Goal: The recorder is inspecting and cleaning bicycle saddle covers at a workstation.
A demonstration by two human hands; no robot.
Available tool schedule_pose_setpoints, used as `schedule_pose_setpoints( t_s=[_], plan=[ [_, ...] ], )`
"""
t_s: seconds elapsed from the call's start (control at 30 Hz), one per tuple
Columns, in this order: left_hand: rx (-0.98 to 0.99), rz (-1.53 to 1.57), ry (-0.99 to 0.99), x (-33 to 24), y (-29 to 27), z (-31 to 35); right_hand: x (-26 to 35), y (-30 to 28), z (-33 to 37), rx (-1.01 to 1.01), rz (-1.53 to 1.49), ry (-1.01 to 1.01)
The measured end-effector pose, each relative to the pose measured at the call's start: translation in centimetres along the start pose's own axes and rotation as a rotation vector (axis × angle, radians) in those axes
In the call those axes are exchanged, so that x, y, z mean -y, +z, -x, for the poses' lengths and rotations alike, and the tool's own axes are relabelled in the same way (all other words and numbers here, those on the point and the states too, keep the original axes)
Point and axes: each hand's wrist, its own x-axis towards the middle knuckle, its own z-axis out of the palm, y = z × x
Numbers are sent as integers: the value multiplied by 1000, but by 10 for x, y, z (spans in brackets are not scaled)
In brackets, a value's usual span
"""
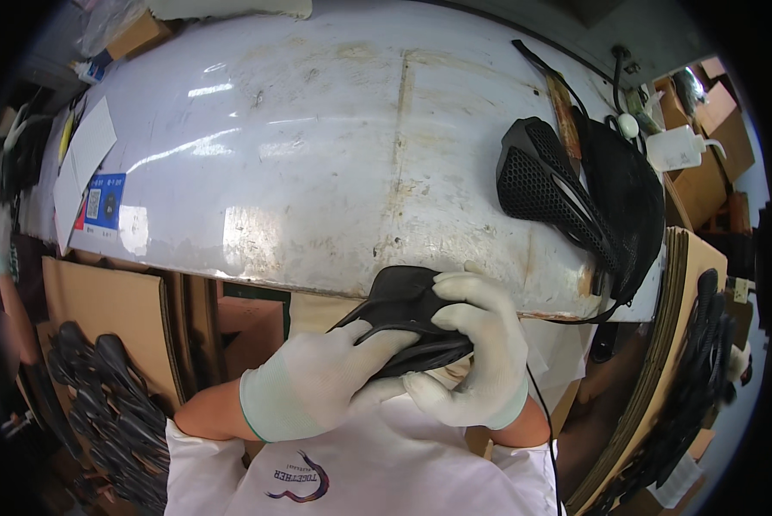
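Note:
Both my hands wear white gloves with pale green cuffs. Between them, at the near edge of the table, is a black bicycle saddle (pixel 407 297). My left hand (pixel 326 370) grips its left side, fingers over the rim. Around the right side curl the fingers of my right hand (pixel 476 344), with the thumb low against it. The saddle's underside is mostly hidden by the gloves. To the right on the white table (pixel 317 172) lies another black saddle (pixel 549 181) with a honeycomb pattern, against a black mesh bag (pixel 618 198).
Cardboard boxes holding many black saddles stand at lower left (pixel 110 413) and right (pixel 687 370). A white squeeze bottle (pixel 678 149) is at the far right. White paper (pixel 85 163) and a blue card (pixel 104 202) lie on the left. Another person's arm (pixel 12 292) shows at the left edge.

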Motion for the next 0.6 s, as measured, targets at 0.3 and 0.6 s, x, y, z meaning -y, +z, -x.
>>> schedule_pose_setpoints(
  t_s=[0.3,0.6],
  plan=[
    [0,77,103,2,0,-4,1,-3,3,38,29,59],
    [-53,-30,284,7,2,-3,1,3,1,-96,39,41]
  ],
)
